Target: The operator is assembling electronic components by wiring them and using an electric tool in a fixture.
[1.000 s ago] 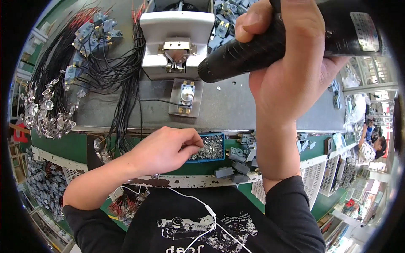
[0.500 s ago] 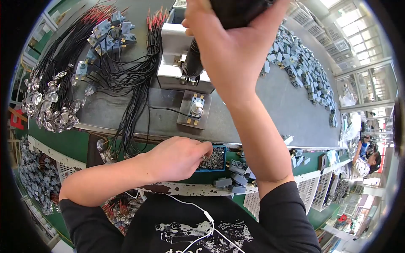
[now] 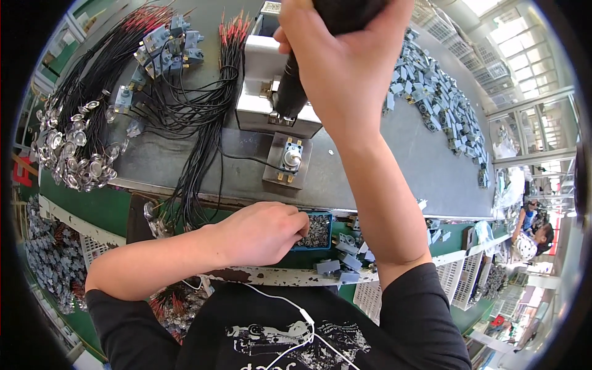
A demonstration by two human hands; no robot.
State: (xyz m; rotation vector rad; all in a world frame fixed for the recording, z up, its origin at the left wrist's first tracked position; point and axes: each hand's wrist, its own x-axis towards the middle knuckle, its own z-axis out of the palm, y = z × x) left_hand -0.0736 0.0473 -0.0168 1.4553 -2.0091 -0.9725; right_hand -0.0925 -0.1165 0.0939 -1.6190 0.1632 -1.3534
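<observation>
My right hand (image 3: 345, 74) is raised at the top and wrapped round a black electric screwdriver (image 3: 293, 92). The screwdriver's lower end stands in front of a white-and-grey block (image 3: 262, 71); its very tip is hard to make out. On a small metal fixture (image 3: 271, 173) nearer to me sits a grey-blue switch-like part with brass terminals (image 3: 291, 154), a black wire running to it. My left hand (image 3: 265, 231) is closed, fingertips pinched at the left end of a blue tray of small metal screws (image 3: 317, 231). Whatever its fingertips hold is hidden.
Bundled black wires (image 3: 206, 117) with red ends lie left of the block, beside wired grey-blue parts (image 3: 163, 52) and round metal discs (image 3: 77, 151). Many loose grey parts (image 3: 431, 92) spread to the right. More grey parts (image 3: 345, 262) lie beside the tray. People (image 3: 529, 237) sit far right.
The bench has shifted slightly right in the view. My right hand still grips the screwdriver by the block, and my left fingers stay at the tray, curled a little differently.
</observation>
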